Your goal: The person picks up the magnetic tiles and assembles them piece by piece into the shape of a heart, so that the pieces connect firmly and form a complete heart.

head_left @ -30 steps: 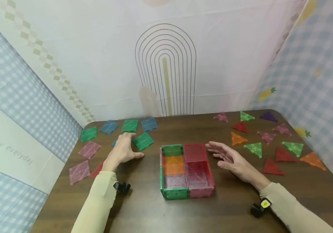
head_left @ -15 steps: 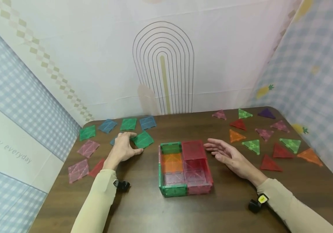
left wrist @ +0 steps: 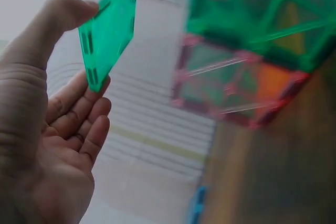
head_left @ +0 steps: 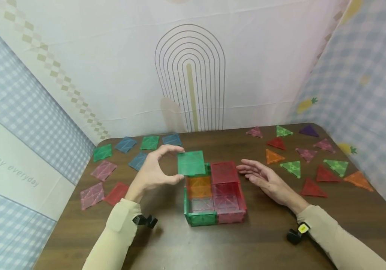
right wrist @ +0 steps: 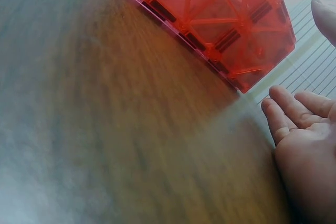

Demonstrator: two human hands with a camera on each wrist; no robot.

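My left hand (head_left: 152, 172) pinches a green square magnetic tile (head_left: 191, 163) by its left edge, between thumb and fingers. In the head view the tile overlaps the back left corner of a low box of magnetic tiles (head_left: 202, 219). The left wrist view shows the held green tile (left wrist: 109, 32) tilted, apart from the box. A red square tile (head_left: 224, 172) covers the box's back right part; orange and pinkish tiles line its floor. Beside the box's right wall, my right hand (head_left: 265, 182) rests with relaxed fingers and holds nothing; its fingertips are near the red wall (right wrist: 220, 19).
Several square tiles lie at the left, among them a blue tile (head_left: 137, 161), a red tile (head_left: 116, 193) and a pink tile (head_left: 92, 195). Triangular tiles spread over the right, including an orange triangle (head_left: 274, 156) and a red triangle (head_left: 314, 188). A curtain (head_left: 129, 75) hangs behind the table.
My left hand has picked up the green square tile from the table and moved it right, to the box's back left corner. The right hand has stayed nearly still.
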